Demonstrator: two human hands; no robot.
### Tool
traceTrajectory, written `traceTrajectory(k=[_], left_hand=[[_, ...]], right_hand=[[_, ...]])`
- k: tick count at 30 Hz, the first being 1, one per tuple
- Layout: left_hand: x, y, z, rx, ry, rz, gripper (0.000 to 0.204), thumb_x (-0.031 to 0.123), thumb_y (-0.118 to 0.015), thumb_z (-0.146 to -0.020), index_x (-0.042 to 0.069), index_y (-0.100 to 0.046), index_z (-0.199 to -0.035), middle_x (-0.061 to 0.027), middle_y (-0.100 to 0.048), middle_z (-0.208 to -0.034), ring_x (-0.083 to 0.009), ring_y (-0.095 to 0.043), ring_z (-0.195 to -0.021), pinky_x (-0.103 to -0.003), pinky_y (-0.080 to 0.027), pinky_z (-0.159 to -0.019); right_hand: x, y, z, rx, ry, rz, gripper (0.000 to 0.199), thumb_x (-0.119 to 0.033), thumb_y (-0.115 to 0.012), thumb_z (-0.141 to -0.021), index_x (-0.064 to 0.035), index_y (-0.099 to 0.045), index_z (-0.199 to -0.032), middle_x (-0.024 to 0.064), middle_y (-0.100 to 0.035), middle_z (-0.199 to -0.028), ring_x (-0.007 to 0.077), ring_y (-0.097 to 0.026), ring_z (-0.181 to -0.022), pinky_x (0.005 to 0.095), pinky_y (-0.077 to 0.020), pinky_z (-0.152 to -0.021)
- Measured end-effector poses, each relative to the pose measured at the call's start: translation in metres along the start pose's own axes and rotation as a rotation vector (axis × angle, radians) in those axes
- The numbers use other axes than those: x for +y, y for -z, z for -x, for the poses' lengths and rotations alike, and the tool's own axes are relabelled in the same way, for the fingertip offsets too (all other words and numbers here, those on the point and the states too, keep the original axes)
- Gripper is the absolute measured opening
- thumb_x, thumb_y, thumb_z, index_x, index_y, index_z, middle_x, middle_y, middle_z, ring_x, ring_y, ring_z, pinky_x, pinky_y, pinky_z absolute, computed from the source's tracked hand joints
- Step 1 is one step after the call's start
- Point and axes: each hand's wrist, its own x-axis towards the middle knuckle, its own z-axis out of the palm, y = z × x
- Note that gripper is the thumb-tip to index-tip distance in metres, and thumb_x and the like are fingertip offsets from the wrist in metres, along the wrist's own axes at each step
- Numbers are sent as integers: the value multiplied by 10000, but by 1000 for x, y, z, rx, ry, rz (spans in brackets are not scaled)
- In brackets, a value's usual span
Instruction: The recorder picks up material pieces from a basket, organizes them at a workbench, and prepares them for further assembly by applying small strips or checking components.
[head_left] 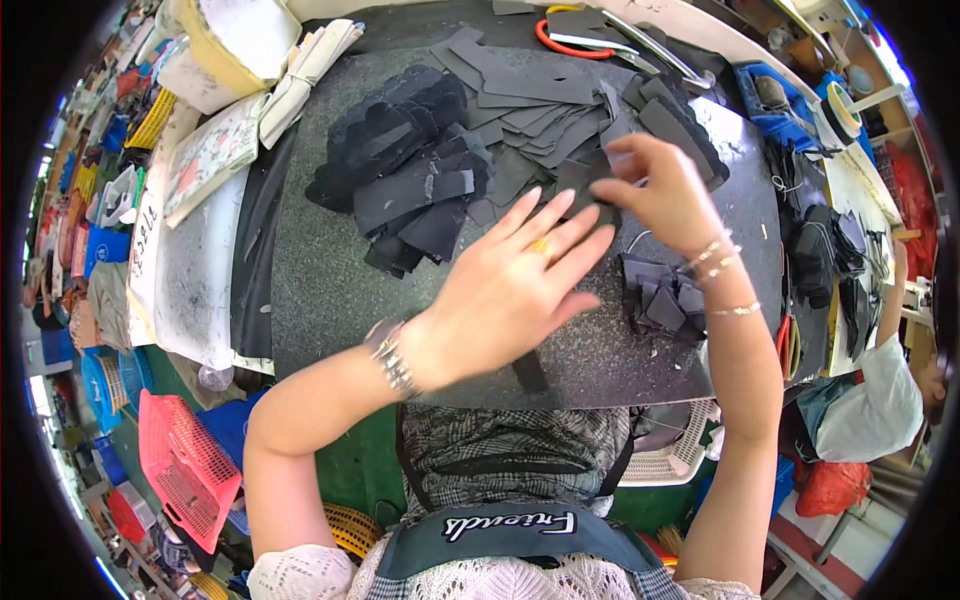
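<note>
My left hand (510, 275) reaches over the middle of the dark speckled worktop (330, 310), fingers stretched out and apart, with a yellow ring on one finger. To its right, my right hand (665, 190) is raised with bent fingers, a gap between thumb and forefinger and nothing visible in it. Beyond both hands lies a loose spread of flat dark grey cut pieces (540, 85). Thicker stacked black pieces (400, 125) sit at the left. Below my right hand is a small heap of dark scraps (665, 300). A dark strip (530, 372) lies near the front edge, partly under my left hand.
Orange-handled scissors (570, 45) lie at the far edge, beside a metal tool (655, 50). A blue basket (775, 100) stands at the back right. Bundled cloth (310, 80) and a yellowish container (225, 60) are at the back left. Another person (870, 400) is at the right.
</note>
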Motion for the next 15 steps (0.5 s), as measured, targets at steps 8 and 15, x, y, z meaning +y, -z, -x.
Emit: traceTrajectory(k=[8,15], left_hand=[[-20,7,3,-92,-64,96,414,248,-756,-836,40,-654,-1179,-113,-624,-1319,-305,-547,-1293,-460,-403,-1122],[-7,38,100,-363,-100,-49,590,303,-791,-785,16,-607,-1267,-143,-545,-1414,-307,-535,-1303,-444,-446,-1079]], right_hand=[[-32,35,48,101,-262,-556,91,-52,-669,-915,27,-712,-928,61,-707,-769,105,-665,-659,228,-516,-588],[-47,27,105,-229,-400,-689,139,-4,-633,-950,5,-731,-1047,44,-670,-851,68,-611,-579,192,-492,-536]])
